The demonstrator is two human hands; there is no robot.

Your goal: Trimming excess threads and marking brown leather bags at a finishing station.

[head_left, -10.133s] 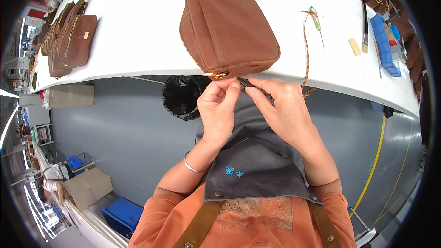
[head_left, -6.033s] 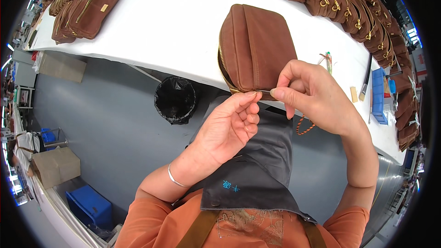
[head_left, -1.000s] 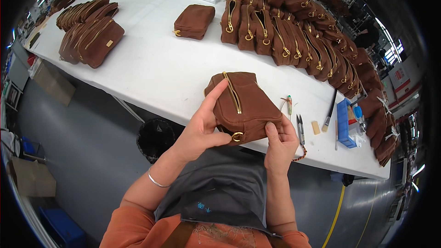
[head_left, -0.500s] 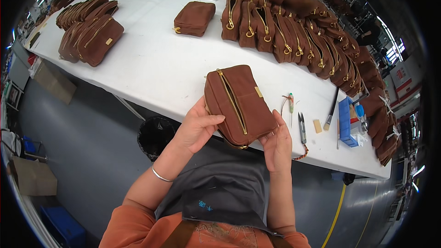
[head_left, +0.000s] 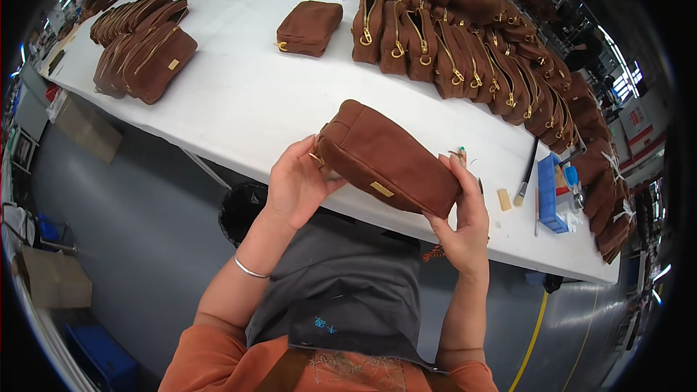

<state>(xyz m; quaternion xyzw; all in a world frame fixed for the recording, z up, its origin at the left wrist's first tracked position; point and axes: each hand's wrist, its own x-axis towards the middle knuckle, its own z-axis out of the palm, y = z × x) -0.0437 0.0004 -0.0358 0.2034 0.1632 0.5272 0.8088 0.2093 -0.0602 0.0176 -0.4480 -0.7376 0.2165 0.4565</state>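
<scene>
A brown zippered pouch (head_left: 392,152) is held up in front of me, over the near edge of the table. Its smooth bottom and one broad side face me, with a small gold plate (head_left: 381,189) low on the panel. My right hand (head_left: 466,218) grips the right end, thumb below and fingers over the far side. At the left end, the fingers and thumb of my left hand (head_left: 294,185) close round the corner beside a gold zipper pull (head_left: 316,160). The main zipper is turned out of sight.
Brown pouches stand in a long row (head_left: 465,58) at the right and a smaller group (head_left: 145,62) at the left. One pouch (head_left: 310,27) lies alone. A brush (head_left: 526,174), a tan block (head_left: 504,199) and a blue tray (head_left: 549,196) sit at the right. A black bin (head_left: 236,218) stands below.
The pouch has been turned over, so its open front zipper no longer shows and the bottom with the gold plate faces me. My right hand has shifted slightly right.
</scene>
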